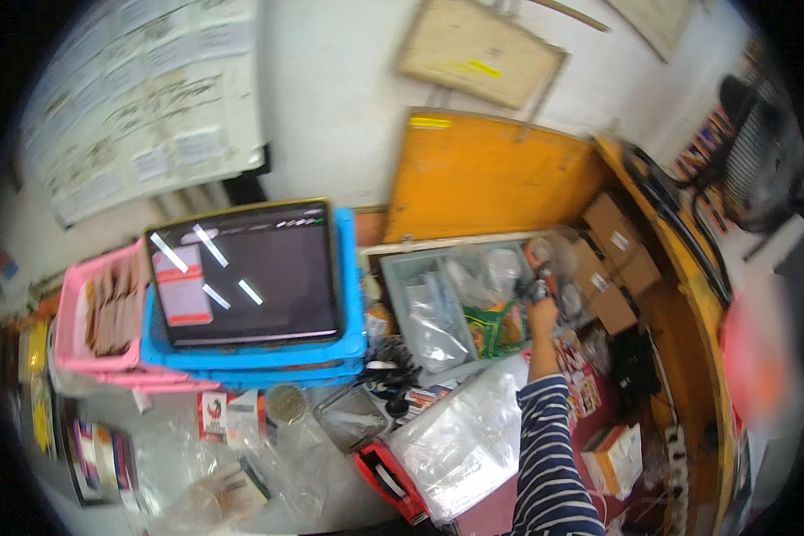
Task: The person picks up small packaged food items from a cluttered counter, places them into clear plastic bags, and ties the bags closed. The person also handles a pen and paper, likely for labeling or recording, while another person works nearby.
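My right arm, in a striped sleeve, stretches up to a grey divided plastic bin [465, 367]. My right hand [543, 298] is at the bin's right part, among dark and orange items that are blurred; whether its fingers hold anything cannot be told. Left of the hand lie clear plastic bags [502, 268] and a green printed packet [492, 328]. Below the bin, a stack of clear plastic sheets or bags [469, 435] lies beside my sleeve. My left hand is not in view.
A tablet [248, 275] rests on blue baskets [352, 288] beside a pink basket [67, 321]. Brown cardboard boxes [613, 301] stand right of the bin. A red tape dispenser or similar red holder [392, 482] lies in front. At the far right are a fan [757, 154] and a blurred person [767, 362].
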Demonstrator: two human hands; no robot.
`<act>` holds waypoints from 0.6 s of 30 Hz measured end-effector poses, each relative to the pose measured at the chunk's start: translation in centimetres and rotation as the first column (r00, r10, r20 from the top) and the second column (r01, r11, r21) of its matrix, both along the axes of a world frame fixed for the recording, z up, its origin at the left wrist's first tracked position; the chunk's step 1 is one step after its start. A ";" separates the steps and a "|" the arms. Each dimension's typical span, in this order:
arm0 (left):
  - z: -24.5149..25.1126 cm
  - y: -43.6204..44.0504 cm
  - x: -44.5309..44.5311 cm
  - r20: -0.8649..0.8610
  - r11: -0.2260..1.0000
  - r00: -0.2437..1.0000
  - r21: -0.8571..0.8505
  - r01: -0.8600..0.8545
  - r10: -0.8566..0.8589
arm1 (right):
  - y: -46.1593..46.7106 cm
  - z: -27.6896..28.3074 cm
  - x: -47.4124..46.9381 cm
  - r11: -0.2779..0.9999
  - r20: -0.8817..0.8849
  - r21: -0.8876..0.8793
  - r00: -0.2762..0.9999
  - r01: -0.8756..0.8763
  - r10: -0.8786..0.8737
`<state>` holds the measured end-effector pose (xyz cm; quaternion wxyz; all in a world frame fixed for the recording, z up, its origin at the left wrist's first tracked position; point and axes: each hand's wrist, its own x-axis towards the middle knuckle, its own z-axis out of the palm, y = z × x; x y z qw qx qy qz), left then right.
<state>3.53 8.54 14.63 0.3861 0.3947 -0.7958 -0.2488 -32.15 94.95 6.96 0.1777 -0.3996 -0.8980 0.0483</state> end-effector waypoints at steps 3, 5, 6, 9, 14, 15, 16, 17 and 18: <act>0.7 -0.2 -0.6 -0.287 0.880 0.958 0.453 0.140 -0.005 | 3.8 -3.3 0.1 0.951 0.043 0.310 0.999 -0.010 -0.003; 0.9 0.2 -1.0 -0.332 0.919 0.943 0.371 0.132 -0.001 | 4.9 -0.4 1.2 0.719 0.441 0.613 0.897 -0.329 0.034; 1.1 0.4 -1.3 -0.320 0.946 0.948 0.310 0.098 0.006 | 4.5 2.3 2.3 0.810 0.270 0.527 0.954 -0.257 0.128; 1.0 0.7 -2.6 -0.487 0.920 0.871 0.308 0.241 -0.065 | -1.6 11.3 6.2 0.897 -0.618 0.433 0.694 -0.092 0.370; 3.9 0.9 -3.0 -0.543 0.694 0.837 0.629 0.350 0.070 | -31.2 16.4 13.3 0.661 -0.978 0.070 0.078 -0.747 0.192; 4.8 0.9 -2.9 -0.499 0.696 0.866 0.632 0.340 0.030 | -39.0 15.9 15.2 0.404 -0.979 -0.035 0.113 -0.914 0.171; 5.6 1.1 -2.6 -0.445 0.659 0.894 0.687 0.306 0.048 | -46.4 15.9 17.0 -0.052 -0.945 -0.235 0.216 -0.970 0.245; 6.4 1.3 -2.3 -0.382 0.607 0.920 0.753 0.255 0.088 | -52.8 16.1 18.4 -0.382 -0.880 -0.403 0.237 -0.832 0.411; 6.8 1.4 -2.0 -0.456 0.599 0.889 0.725 0.341 0.046 | -59.0 16.2 18.4 -0.422 -0.785 -0.359 0.025 -0.833 0.619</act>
